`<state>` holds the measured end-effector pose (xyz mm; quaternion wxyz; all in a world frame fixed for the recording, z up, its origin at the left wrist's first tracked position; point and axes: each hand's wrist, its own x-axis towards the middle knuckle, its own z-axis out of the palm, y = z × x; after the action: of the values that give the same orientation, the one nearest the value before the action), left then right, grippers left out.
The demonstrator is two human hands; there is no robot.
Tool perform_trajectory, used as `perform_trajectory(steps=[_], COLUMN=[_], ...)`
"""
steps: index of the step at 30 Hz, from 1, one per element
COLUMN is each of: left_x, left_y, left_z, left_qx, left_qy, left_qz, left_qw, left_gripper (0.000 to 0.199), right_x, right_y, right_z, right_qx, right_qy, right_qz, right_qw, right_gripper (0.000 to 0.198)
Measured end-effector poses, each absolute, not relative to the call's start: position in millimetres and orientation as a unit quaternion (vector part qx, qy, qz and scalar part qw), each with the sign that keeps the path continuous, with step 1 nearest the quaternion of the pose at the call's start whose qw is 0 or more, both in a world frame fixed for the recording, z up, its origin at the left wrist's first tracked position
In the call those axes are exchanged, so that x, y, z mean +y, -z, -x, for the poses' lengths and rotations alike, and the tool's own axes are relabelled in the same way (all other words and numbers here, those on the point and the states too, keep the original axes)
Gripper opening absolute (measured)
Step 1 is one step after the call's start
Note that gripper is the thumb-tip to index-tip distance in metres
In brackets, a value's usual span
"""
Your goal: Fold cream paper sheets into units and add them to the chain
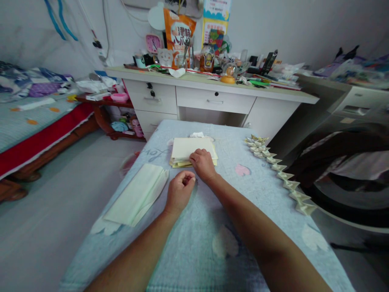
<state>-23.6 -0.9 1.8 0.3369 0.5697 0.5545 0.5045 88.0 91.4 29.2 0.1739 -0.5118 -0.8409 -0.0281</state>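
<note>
A stack of cream and yellowish paper [191, 147] lies on the cloth-covered table ahead of me. My right hand [203, 164] is at its front edge, right of the middle, fingers bent and closed on the edge of the paper. How many sheets are between the fingers is hidden. Just in front of the stack, my left hand [180, 190] is held with its fingers curled in and the thumb against them; no object shows in it. To its left lies a pale green folded sheet pile [136, 194]. Along the table's right side runs a row of folded paper pieces [284, 176].
A light blue patterned cloth [194, 243] covers the table. Behind it stands a white desk [212, 95] crowded with jars, a clock and packets. A washing machine [349, 121] is on the right, a bed [45, 113] on the left. White tissue [197, 134] lies behind the stack.
</note>
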Motion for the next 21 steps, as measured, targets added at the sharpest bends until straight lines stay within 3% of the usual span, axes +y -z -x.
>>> perform_trajectory(steps=[10, 16, 21], left_x=[2, 2, 3], left_y=[1, 0, 4], left_z=[25, 23, 22], left_qx=[0.551, 0.574, 0.576], left_qy=[-0.515, -0.507, -0.539], left_qz=[-0.577, -0.544, -0.515], left_qw=[0.312, 0.343, 0.337], left_gripper=[0.009, 0.019, 0.045], right_x=[80, 55, 26], right_y=[-50, -66, -78], right_z=[-94, -119, -151], right_qx=[-0.827, -0.801, -0.719], right_qy=[-0.009, -0.128, -0.256], right_qz=[0.538, 0.495, 0.467], right_qw=[0.164, 0.312, 0.447], right_gripper=[0.018, 0.015, 0.015])
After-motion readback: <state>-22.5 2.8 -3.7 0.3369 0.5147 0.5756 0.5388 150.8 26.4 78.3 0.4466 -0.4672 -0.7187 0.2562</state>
